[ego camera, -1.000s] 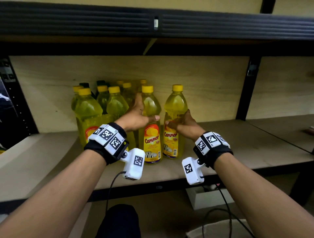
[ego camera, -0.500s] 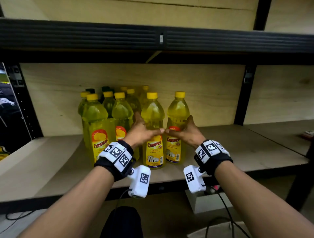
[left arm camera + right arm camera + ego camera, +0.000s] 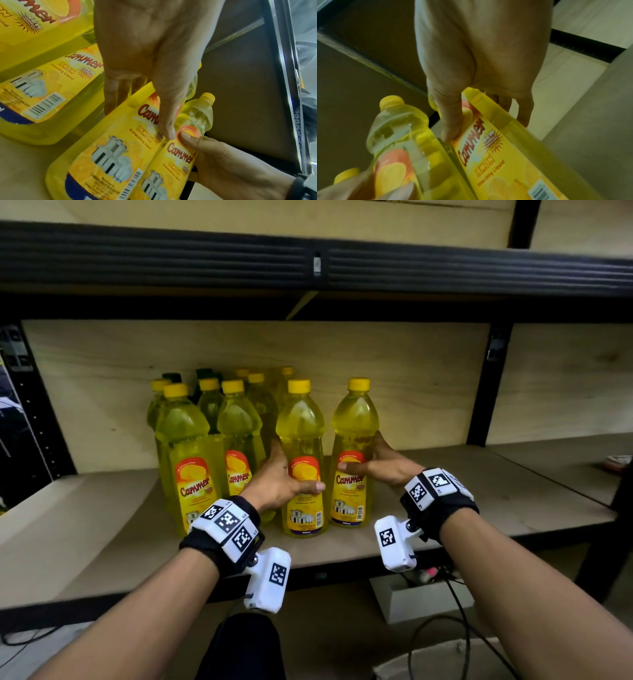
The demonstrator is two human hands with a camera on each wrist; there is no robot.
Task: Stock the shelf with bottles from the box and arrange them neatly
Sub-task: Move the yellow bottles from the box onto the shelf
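Two clear plastic bottles of yellow liquid, yellow-capped, upright at front of wooden shelf board (image 3: 479, 501). Left hand (image 3: 277, 484) wrapped round left bottle (image 3: 301, 440); right hand (image 3: 380, 463) wrapped round right bottle (image 3: 354, 426). Step: aligning front row. Next: slide both toward 9 o'clock, against stocked group (image 3: 191, 440), labels forward.

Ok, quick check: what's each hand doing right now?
Left hand: wrapped round the second bottle from the right.
Right hand: wrapped round the rightmost bottle.
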